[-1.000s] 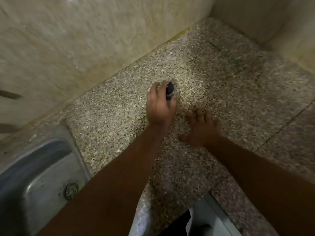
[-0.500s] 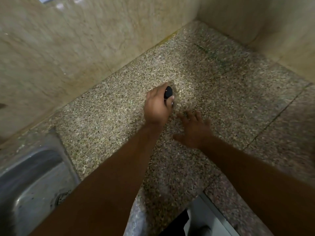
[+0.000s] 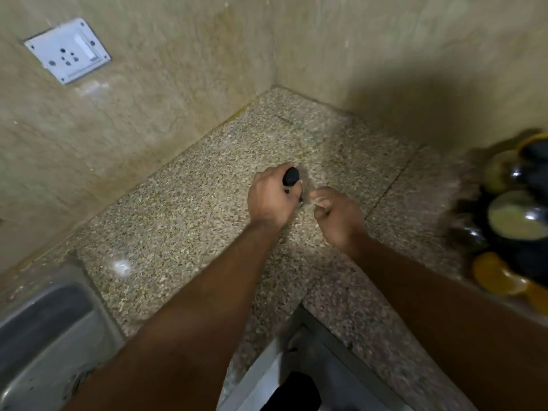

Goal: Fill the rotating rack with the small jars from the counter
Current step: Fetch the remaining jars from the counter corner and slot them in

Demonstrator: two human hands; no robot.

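Note:
My left hand is shut on a small clear jar with a black lid, held just above the speckled counter near its middle. Only the lid and a sliver of glass show past my fingers. My right hand is right beside it, fingers curled in, fingertips close to the jar's lower part; whether they touch it is hidden. At the right edge stands the rotating rack, blurred, holding several jars with yellow and pale contents.
A steel sink lies at the lower left. Tiled walls meet in a corner behind the counter, with a white wall socket at the upper left. The counter's front edge drops off at the bottom centre.
The view has swung up and to the right, bringing the socket and the rack into sight. My right hand rose from lying flat on the counter and curled beside the jar in my left hand.

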